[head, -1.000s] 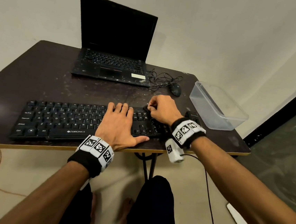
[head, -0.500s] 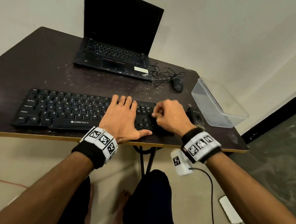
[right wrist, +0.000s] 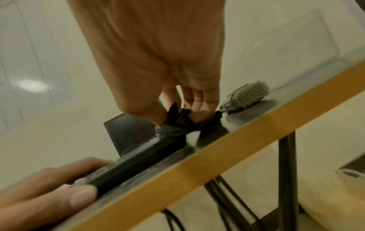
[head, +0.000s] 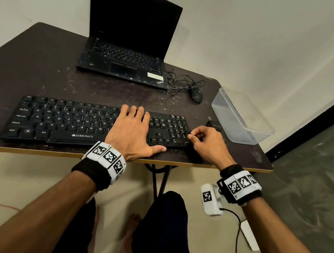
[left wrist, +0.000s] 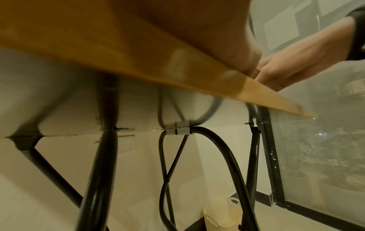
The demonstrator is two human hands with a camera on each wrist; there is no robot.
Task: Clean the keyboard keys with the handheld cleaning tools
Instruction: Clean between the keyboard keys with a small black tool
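A black keyboard (head: 70,121) lies along the front of the dark table (head: 44,73). My left hand (head: 133,131) lies flat on its right-middle keys, fingers straight, thumb at the front edge. My right hand (head: 205,142) is at the keyboard's right end, by the number pad. Its fingers pinch a crumpled dark cloth (right wrist: 177,123) that touches the end of the keyboard (right wrist: 138,159). In the right wrist view my left hand (right wrist: 49,187) shows at the keyboard's front edge. A small brush (right wrist: 247,96) with grey bristles lies on the table just beyond my right hand.
An open black laptop (head: 129,41) stands at the back of the table, with a wired mouse (head: 196,94) and tangled cable to its right. A clear plastic container (head: 244,117) sits near the table's right edge. Black metal table legs (left wrist: 102,171) are below.
My right hand has moved with the cloth from the keyboard's upper middle rightwards and nearer, to its right end. My left hand has stayed flat on the keys.
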